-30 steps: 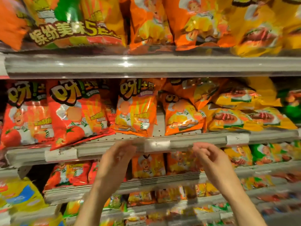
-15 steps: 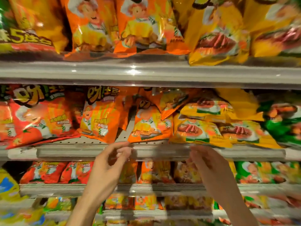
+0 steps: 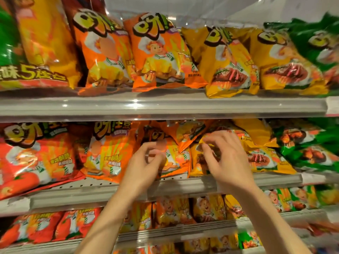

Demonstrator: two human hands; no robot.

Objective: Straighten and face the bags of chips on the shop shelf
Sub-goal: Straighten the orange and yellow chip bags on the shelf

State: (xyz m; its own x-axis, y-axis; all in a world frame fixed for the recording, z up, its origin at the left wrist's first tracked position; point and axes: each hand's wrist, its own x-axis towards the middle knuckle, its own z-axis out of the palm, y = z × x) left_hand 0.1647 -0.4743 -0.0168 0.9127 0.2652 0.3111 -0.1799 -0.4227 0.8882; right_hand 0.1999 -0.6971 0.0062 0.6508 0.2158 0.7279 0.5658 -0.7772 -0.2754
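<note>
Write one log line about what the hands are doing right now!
left hand: reaching orange bag, fingers curled | right hand: over yellow bag | grip: unclear | shelf: bags messy

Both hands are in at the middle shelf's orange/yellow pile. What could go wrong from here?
1. The tilted orange bag lies on top of other bags in the middle-shelf pile; pulling the orange bag beneath it, at the left hand, may tip it out.
2. The front yellow bag beside the right hand sits at the shelf lip and might slide off if nudged.
3. Hands hide much of both bags, so grip is unclear.
</note>
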